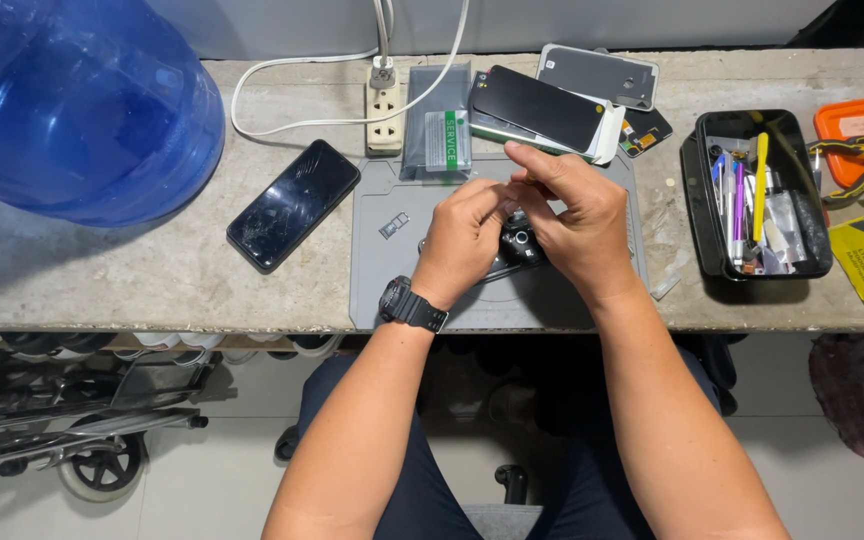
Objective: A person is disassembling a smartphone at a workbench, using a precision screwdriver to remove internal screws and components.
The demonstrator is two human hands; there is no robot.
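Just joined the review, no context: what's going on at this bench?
A person seated at a stone bench has both hands over a grey work mat. The left hand and right hand close together on a small dark phone part. A cracked black phone lies left of the mat; a black tool tray sits right.

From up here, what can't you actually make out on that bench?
- Head view: the dark phone on the grey mat is mostly covered by the left hand and right hand.
- Any tool between the fingers: too small to tell.
- Blue water jug: cut off by the frame's edge.
- Black tray contents: too jumbled.
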